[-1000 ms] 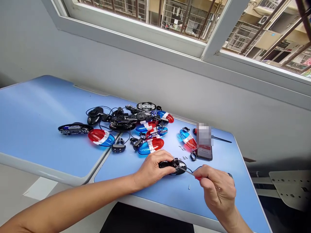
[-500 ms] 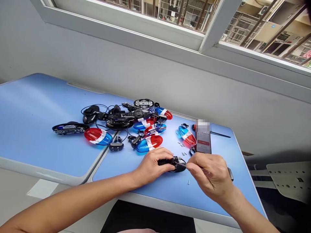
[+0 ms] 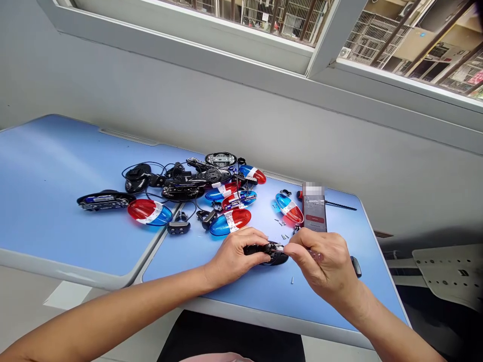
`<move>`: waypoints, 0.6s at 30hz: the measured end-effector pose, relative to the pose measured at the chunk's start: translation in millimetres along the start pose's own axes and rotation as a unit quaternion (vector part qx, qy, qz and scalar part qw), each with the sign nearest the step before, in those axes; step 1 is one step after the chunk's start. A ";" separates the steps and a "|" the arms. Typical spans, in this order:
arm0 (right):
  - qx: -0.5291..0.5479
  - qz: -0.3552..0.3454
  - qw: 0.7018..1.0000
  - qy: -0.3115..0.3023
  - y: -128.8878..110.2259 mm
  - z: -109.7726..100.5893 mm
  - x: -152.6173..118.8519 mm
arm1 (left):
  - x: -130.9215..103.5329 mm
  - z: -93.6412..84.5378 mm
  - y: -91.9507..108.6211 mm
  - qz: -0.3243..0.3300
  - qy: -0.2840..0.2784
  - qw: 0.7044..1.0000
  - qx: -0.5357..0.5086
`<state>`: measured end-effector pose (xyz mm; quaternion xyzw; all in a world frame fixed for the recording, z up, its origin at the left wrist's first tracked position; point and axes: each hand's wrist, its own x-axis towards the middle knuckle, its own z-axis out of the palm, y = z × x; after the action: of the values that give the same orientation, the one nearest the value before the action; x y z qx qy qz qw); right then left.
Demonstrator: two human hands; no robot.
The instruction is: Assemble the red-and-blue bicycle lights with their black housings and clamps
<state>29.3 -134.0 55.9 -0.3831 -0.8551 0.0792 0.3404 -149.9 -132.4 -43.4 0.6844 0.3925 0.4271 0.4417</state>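
My left hand (image 3: 241, 254) is closed round a black bike-light housing (image 3: 277, 258), steadying it on the blue table. My right hand (image 3: 326, 261) grips a screwdriver (image 3: 316, 256) with a clear, pinkish handle, mostly covered by the fingers. Its thin shaft points left at the clamp end of the housing, near my left thumb; the tip's exact contact is hidden. Just behind my left hand lies a blue and red light cover (image 3: 231, 222). A loose screw (image 3: 292, 280) rests in front of the housing, and several more screws (image 3: 284, 236) lie behind it.
Several black housings with cables (image 3: 184, 188) and red-blue covers are heaped at the back middle. A phone (image 3: 314, 213) lies at the right, over a long dark-shafted screwdriver (image 3: 341, 205). The tables (image 3: 45, 221) meet at a seam; a wall and window stand behind.
My right hand has shifted slightly left and turned with the screwdriver, closer to the housing. My left hand keeps its hold. The whole view has moved a little.
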 end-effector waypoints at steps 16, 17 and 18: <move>0.014 0.060 0.992 -0.106 15.5 -24.7 -3.4 | 0.4 0.8 -4.2 0.015 0.004 1.000 -0.009; 0.023 0.063 0.987 -0.148 21.0 -14.7 -4.6 | 1.1 0.3 -5.1 0.014 0.005 1.000 -0.004; 0.037 0.066 0.982 -0.171 26.7 -5.3 -5.3 | 1.9 -0.5 -6.2 0.012 0.005 1.000 0.001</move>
<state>51.2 -119.9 46.5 -0.4067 -0.8701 0.1972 0.1966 -150.7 -128.6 -48.7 0.6878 0.3867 0.4352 0.4336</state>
